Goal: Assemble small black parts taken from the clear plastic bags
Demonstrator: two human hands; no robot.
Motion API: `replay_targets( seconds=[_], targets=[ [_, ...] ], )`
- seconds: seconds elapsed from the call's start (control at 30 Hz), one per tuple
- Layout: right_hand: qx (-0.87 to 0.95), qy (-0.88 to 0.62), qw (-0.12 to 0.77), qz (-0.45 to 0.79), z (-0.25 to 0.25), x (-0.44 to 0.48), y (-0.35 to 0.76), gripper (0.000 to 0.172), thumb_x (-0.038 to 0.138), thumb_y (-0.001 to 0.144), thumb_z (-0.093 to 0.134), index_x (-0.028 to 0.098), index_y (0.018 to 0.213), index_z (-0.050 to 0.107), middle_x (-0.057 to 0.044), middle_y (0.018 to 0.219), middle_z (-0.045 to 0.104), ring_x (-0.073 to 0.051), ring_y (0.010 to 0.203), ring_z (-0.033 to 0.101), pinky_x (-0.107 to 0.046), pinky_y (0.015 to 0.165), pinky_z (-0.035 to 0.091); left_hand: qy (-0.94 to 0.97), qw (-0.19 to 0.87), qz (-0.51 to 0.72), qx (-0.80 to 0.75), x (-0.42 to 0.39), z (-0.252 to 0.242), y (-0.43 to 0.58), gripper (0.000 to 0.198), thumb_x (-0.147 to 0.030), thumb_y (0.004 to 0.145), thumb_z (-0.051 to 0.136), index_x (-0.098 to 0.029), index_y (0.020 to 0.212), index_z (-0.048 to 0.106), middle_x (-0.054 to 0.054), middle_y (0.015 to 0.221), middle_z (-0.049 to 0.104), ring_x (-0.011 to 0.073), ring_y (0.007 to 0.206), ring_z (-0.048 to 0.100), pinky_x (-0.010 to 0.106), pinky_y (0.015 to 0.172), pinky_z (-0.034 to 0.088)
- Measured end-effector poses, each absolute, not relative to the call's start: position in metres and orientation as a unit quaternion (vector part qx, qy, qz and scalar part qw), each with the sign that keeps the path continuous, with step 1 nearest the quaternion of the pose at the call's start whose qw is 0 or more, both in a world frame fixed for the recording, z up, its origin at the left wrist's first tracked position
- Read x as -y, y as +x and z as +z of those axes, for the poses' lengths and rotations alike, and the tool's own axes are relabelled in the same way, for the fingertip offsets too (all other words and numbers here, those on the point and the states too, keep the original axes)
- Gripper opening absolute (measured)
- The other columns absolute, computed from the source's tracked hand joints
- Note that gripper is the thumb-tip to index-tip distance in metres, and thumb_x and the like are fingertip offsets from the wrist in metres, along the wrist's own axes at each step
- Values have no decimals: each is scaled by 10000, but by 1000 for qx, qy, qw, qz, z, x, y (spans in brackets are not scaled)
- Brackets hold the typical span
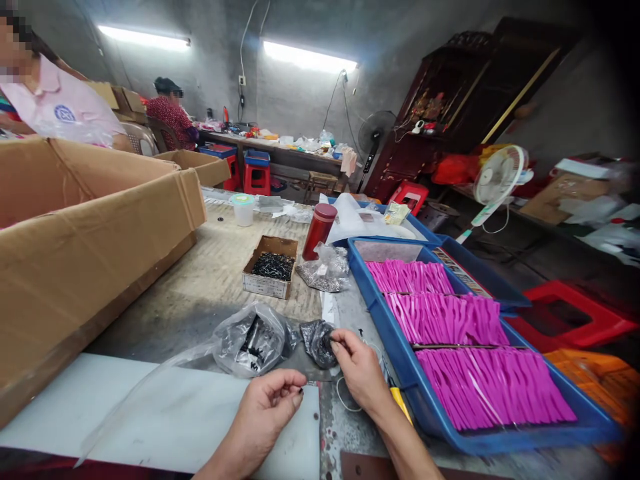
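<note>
My left hand (270,403) is over the front edge of a white board (165,407), thumb and fingers curled together. A tiny dark speck shows at its thumb tip, too small to name. My right hand (361,365) has its fingers pinched at the edge of a small dark plastic bag (319,343); what lies between the fingertips is hidden. Left of that bag, a clear plastic bag (255,343) stands with its mouth open and small black parts inside. Behind them sits a little cardboard box (265,285) of thin black pieces.
A blue tray (425,407) of magenta wavy strips (493,387) stands on the right. Behind are a dark red cylinder (319,230), a bag of small metal parts (325,270) and a lidded tub (243,212). A large carton (100,267) borders the left. Two people sit farther back.
</note>
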State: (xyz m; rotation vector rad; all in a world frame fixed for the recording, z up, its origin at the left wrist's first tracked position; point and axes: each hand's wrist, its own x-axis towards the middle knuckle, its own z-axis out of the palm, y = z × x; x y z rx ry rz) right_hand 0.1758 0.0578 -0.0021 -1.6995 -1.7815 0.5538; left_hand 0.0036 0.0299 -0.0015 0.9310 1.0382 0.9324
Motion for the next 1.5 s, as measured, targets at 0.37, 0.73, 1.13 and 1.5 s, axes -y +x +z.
replay_targets(
  seconds=[0.37,0.73,1.13,1.5],
  targets=[
    [485,-562,494,453,-2,-40,174,186,249,636,593,159,798,606,-26,698,612,-168,659,544,-289,637,426,425,672,420,-438,-32,-4,9,182,-174,586,634,-145,765,611,-17,639,561,98,585,482,186,569,387],
    [418,-544,482,545,6,-20,163,176,301,594,639,168,685,570,29,532,547,-113,489,480,-234,506,377,435,672,422,-426,-30,1,12,207,-152,587,632,-149,791,594,-21,633,551,98,598,488,185,581,396],
    [362,-512,517,582,-9,-3,145,225,370,641,609,166,621,516,44,521,471,-86,463,372,-202,470,296,431,671,442,-411,-25,4,16,216,-180,591,644,-153,800,598,-14,624,585,112,592,533,199,579,424],
    [346,-492,533,595,-13,-1,143,226,366,662,597,164,617,505,48,524,460,-84,478,359,-209,487,289,462,660,442,-395,-22,-1,15,175,-155,644,609,-160,818,598,-7,665,614,120,628,563,199,608,445]
  ],
)
